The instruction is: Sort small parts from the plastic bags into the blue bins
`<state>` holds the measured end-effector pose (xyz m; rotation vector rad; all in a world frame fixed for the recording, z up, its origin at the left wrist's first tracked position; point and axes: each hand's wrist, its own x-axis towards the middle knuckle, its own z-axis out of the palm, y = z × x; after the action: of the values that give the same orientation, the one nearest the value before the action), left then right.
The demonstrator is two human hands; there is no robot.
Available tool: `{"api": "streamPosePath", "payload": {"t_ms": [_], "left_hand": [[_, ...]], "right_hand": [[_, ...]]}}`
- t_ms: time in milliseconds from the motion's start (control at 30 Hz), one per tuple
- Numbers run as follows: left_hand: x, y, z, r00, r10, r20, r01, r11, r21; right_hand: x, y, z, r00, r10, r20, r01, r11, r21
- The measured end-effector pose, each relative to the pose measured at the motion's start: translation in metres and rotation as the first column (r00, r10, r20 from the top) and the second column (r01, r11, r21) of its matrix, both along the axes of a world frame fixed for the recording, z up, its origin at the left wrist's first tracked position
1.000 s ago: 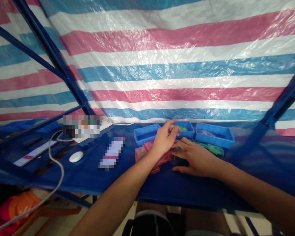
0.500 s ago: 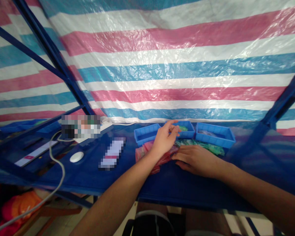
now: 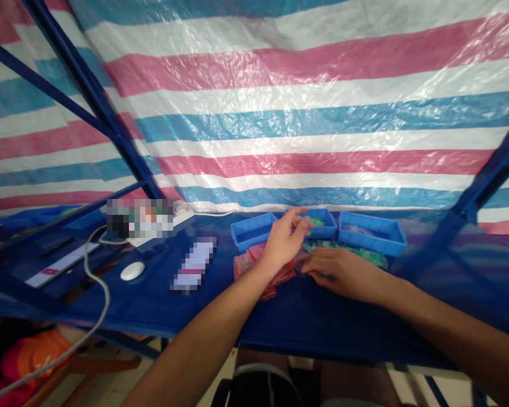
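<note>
My left hand [image 3: 285, 236] hovers over the front of the middle blue bin [image 3: 327, 232], palm partly turned away, fingers loosely bent and apart with nothing visible in them. Below its wrist lies a pile of red plastic packets [image 3: 282, 275]. My right hand [image 3: 341, 272] is at the right edge of this pile, its fingers drawn together and pointing down. Whatever its fingertips pinch is too small to make out. Green plastic packets [image 3: 367, 255] lie just behind the right hand, partly covered by it. Inside the middle bin is some green material [image 3: 316, 222].
A left blue bin [image 3: 254, 233] and a right blue bin [image 3: 373, 234], with clear packets inside, flank the middle one. Leftward on the blue table [image 3: 152, 305] are a blurred-out phone [image 3: 194, 265], a white mouse [image 3: 132, 271], a cable [image 3: 106, 291] and a power strip [image 3: 182, 219].
My right hand has shifted slightly, its fingers gathering closer together at the edge of the red packets. My left hand has stayed in place.
</note>
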<state>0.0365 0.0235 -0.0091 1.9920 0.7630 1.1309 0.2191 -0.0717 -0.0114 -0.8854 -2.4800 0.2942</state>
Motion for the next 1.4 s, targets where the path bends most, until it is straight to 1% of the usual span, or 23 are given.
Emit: {"api": "streamPosePath", "payload": {"t_ms": [100,167,200,233,300,367,400,467,533,600,700,767,900,1067,1167,1300,1400], "left_hand": [[-0.001,-0.002,0.003,1.0,0.006,-0.006,-0.006,1.0,-0.003],[-0.001,-0.005,0.007,1.0,0.011,-0.008,-0.011,1.0,0.006],[-0.001,-0.006,0.009,1.0,0.008,-0.006,-0.008,1.0,0.01],[-0.001,-0.008,0.01,1.0,-0.002,-0.001,0.002,1.0,0.011],[0.0,-0.009,0.012,0.999,-0.046,0.017,0.046,0.999,-0.014],[0.001,-0.009,0.01,0.995,-0.093,0.031,0.095,0.994,-0.061],[0.002,-0.009,0.008,0.993,-0.111,0.025,0.113,0.99,-0.079],[0.004,-0.006,0.004,0.993,-0.117,0.001,0.117,0.989,-0.087],[0.005,-0.003,0.001,0.995,-0.102,-0.011,0.101,0.992,-0.07],[0.005,0.0,-0.001,0.996,-0.088,0.01,0.088,0.994,-0.059],[0.005,0.002,0.0,0.997,-0.055,0.061,0.057,0.998,-0.033],[0.005,0.002,0.002,0.997,-0.035,0.068,0.035,0.999,-0.006],[0.005,-0.002,0.004,0.999,-0.029,0.025,0.029,0.999,0.021],[0.005,-0.004,0.003,0.997,-0.074,0.026,0.075,0.997,-0.021],[0.005,-0.006,0.005,0.997,-0.081,0.002,0.081,0.997,-0.004],[0.003,-0.012,0.01,0.998,-0.035,-0.059,0.039,0.998,0.058],[0.003,-0.015,0.011,0.996,0.015,-0.093,-0.007,0.996,0.091]], "right_hand": [[0.003,0.003,0.003,0.979,-0.099,-0.179,0.085,0.993,-0.086],[0.007,0.009,0.003,0.937,-0.19,-0.293,0.14,0.973,-0.183],[0.01,0.013,0.003,0.899,-0.238,-0.369,0.155,0.958,-0.24],[0.013,0.017,0.001,0.844,-0.286,-0.454,0.159,0.941,-0.299],[0.018,0.026,-0.002,0.703,-0.378,-0.603,0.148,0.906,-0.396],[0.023,0.034,-0.004,0.589,-0.444,-0.675,0.156,0.882,-0.445],[0.025,0.036,-0.005,0.554,-0.464,-0.691,0.165,0.875,-0.456],[0.028,0.039,-0.006,0.523,-0.481,-0.703,0.165,0.867,-0.471],[0.028,0.04,-0.006,0.516,-0.475,-0.713,0.141,0.868,-0.475],[0.026,0.04,-0.006,0.513,-0.459,-0.726,0.122,0.876,-0.467],[0.024,0.04,-0.006,0.493,-0.458,-0.74,0.132,0.88,-0.457],[0.025,0.04,-0.007,0.481,-0.481,-0.733,0.135,0.867,-0.481],[0.027,0.04,-0.009,0.486,-0.509,-0.71,0.092,0.838,-0.537],[0.026,0.039,-0.008,0.494,-0.486,-0.722,0.067,0.848,-0.525],[0.024,0.038,-0.006,0.512,-0.482,-0.711,0.078,0.851,-0.52],[0.022,0.037,-0.008,0.529,-0.47,-0.707,0.077,0.856,-0.512],[0.019,0.037,-0.012,0.533,-0.458,-0.711,0.069,0.861,-0.503]]}}
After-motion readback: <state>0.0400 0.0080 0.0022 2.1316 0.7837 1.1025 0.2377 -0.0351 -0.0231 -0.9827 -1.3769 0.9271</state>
